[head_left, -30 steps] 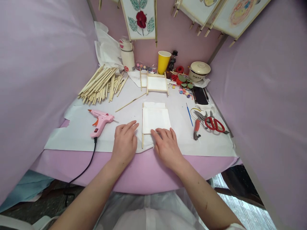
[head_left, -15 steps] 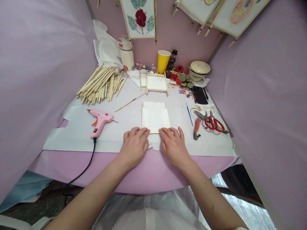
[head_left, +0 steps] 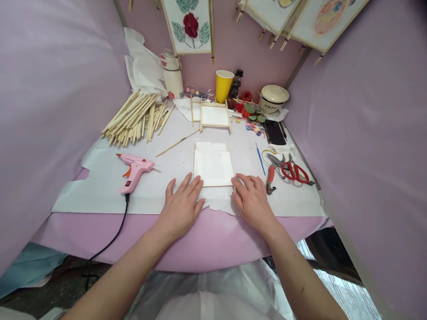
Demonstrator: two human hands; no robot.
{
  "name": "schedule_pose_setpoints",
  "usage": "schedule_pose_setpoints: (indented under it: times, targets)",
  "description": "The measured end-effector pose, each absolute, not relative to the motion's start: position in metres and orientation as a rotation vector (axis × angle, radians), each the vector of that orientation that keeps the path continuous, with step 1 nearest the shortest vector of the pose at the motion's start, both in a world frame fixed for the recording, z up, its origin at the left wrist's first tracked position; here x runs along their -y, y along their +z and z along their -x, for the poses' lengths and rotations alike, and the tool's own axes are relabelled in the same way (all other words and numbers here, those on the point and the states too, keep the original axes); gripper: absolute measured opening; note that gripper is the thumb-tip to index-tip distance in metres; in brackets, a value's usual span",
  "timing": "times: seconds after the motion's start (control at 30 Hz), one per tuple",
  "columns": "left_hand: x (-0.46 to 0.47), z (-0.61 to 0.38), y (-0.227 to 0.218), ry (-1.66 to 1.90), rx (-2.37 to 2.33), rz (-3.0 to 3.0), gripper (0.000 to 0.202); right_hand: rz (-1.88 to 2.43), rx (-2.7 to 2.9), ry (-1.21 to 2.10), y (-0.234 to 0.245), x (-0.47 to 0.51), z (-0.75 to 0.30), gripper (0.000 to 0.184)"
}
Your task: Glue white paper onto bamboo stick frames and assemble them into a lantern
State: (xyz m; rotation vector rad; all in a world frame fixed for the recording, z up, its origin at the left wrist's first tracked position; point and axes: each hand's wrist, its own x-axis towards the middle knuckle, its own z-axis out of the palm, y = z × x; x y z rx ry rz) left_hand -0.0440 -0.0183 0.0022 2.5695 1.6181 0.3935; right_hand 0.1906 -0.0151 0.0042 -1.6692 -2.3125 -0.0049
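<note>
Going from the left, a heap of bamboo sticks (head_left: 133,120) lay toward the desk's back left corner, with a loose stick (head_left: 176,143) just beyond it toward the middle. A pink glue gun (head_left: 133,175) sat nearer the left edge, its black cord (head_left: 113,238) dropping over the near edge. Our left hand (head_left: 182,209) was open and released, lying flat with fingers spread on the paper sheet (head_left: 100,195), its fingertips close to the lower left corner of the paper-covered frame (head_left: 213,166). That frame lay mid-desk, toward the near edge, and a ragged paper flap (head_left: 216,204) ran out from below its bottom stick (head_left: 216,186). Our right hand (head_left: 253,200) was open too, grasping nothing, its fingers lightly curved at the right end of that stick. We judged the step in hand to be squaring the frame and its paper; the next move seemed to call for turning the flap up over the bottom stick and pressing it flat. There was little room between the flap and the near edge, but open desk on both sides of the frame. Further right lay a paintbrush (head_left: 260,159), pruning shears (head_left: 271,171) and red scissors (head_left: 295,172), close to the right edge, well clear of our right hand.
</note>
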Motion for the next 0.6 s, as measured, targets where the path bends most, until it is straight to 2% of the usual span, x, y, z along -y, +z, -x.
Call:
schedule_pose_setpoints:
  times: [0.37,0.6]
  targets:
    - [0.019,0.045,-0.003,0.331,-1.537,-2.631,0.061,1.659,2.401,0.055,0.002,0.024,-0.184,0.051]
    - [0.017,0.028,0.004,0.339,-1.4,-2.677,0.072,1.494,2.517,0.119,0.006,0.022,-0.169,0.057]
